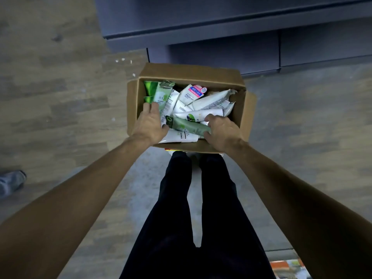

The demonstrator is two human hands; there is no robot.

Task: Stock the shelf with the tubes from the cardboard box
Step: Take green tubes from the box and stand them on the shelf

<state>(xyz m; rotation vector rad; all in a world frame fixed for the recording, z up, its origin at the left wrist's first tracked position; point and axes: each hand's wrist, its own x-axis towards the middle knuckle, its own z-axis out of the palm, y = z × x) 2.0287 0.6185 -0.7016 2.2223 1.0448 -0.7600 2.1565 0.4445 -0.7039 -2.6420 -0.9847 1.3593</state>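
An open cardboard box stands on the floor in front of my legs, filled with several white and green tubes. My left hand reaches into its left side, fingers resting on a pale green tube. My right hand is in the box's near right part, its fingers and thumb curled round the end of a grey-green tube that lies across the pile. A white tube with a pink label lies further back. The dark grey shelf stands just behind the box.
The shelf's base panel runs right behind the box. Wood-look flooring lies to the left, grey flooring to the right. Another person's shoe shows at the left edge. Colourful packaging sits at the bottom right.
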